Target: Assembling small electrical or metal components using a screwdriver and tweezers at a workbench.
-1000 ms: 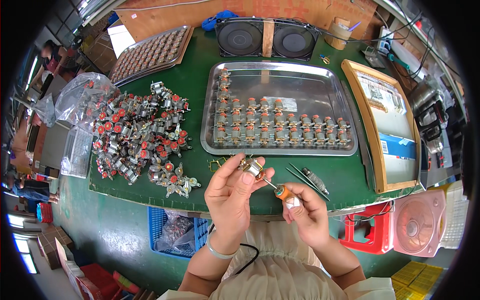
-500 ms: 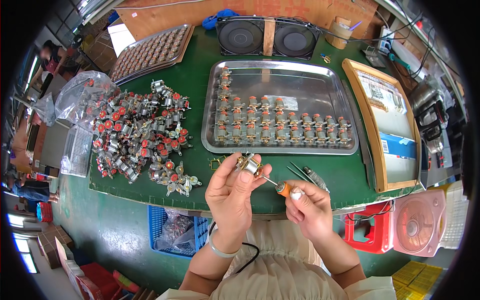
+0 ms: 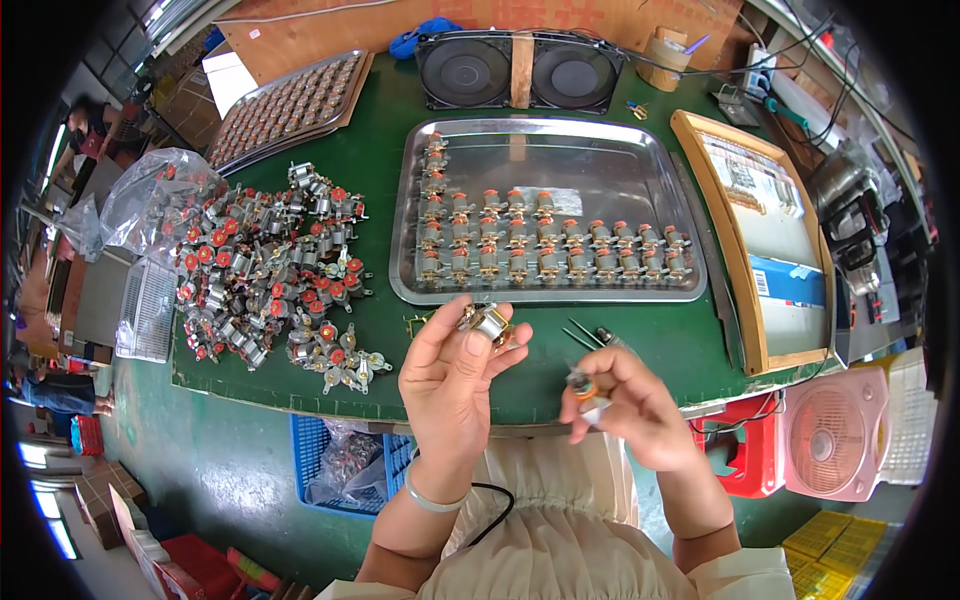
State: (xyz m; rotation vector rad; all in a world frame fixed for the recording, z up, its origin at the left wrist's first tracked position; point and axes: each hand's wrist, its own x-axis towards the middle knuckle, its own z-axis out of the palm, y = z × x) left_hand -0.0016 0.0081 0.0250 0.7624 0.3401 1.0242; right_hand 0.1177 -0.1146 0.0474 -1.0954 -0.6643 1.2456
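Left hand (image 3: 445, 375): fingers (image 3: 466, 362) pinching a small silver motor (image 3: 487, 321), thumb on near side, other fingers behind; motor raised and tilted near the fingertips. Right hand (image 3: 640, 410): fingers curled around an orange-handled tool (image 3: 583, 388), blurred; tool well apart from motor, green counter (image 3: 690, 350) showing between. Both hands by the counter's front edge. Metal tray (image 3: 550, 297) just beyond the left fingertips, near rim the closest edge; rows of motors (image 3: 546, 240) along its left and near sides, bare metal at far right. Loose motor pile (image 3: 270, 270) left, bare green between it and left hand. Open counter also right of two thin rods (image 3: 583, 334), up to a wood-framed board (image 3: 765, 235)
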